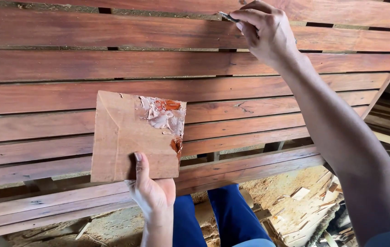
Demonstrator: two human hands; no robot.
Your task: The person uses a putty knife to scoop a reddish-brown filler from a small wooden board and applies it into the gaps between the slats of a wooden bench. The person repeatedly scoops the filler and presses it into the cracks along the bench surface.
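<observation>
surface: a slatted wooden frame [112, 64] of long reddish-brown boards, with narrow gaps between the slats, filling most of the view and tilted up away from the camera. below its lower edge: a dirt floor [291, 192] strewn with sawdust and wood offcuts. the person's blue trouser legs [231, 215] show beneath the frame's lower slats.

left hand [151, 192]: grips the lower edge of a square wooden board [126, 137], thumb pressed flat on the board's face, the other fingers hidden behind it. the board is held up in front of the frame's middle slats, near its lower edge. at the board's upper right corner sits a smear of pale and red-orange putty [163, 114], with a small reddish dab further down the right edge.

right hand [266, 32]: raised at the frame's upper edge, fingers pinched together on a thin flat metal blade [228, 17]. blade tip points left and touches, or lies just beside, the gap between the top two slats; contact cannot be confirmed. blade and putty board are well apart.
</observation>
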